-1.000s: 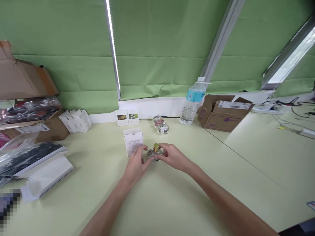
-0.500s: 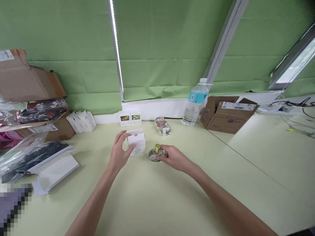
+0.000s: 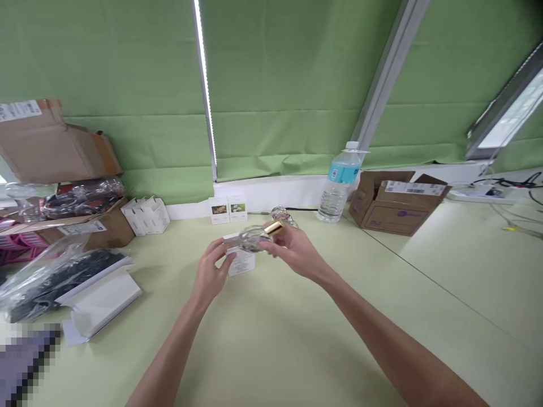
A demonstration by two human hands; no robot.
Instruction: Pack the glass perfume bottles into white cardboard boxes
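Observation:
My right hand (image 3: 302, 251) grips a small clear glass perfume bottle (image 3: 251, 239) with a shiny gold cap (image 3: 272, 228). The bottle is raised off the table and tilted on its side, its cap pointing right and its rounded body to the left. Just beneath it stands a small white box (image 3: 242, 264) with fine print on the front. My left hand (image 3: 212, 269) holds this box by its left side, thumb near the front face and fingers by the top. The bottle covers part of the box's top. Behind my right hand, more glass bottles (image 3: 280, 212) are partly hidden.
Two white picture boxes (image 3: 229, 210) stand against the wall. A water bottle (image 3: 339, 183) and an open carton (image 3: 394, 209) are at the back right. On the left are white boxes (image 3: 146, 216), cartons (image 3: 63, 147), plastic-wrapped dark goods (image 3: 63, 282) and an opened white box (image 3: 104, 299).
My right hand has lifted the perfume bottle from the table, tipped it over and brought it left above the white box. My left hand stays at the box. The view has shifted slightly.

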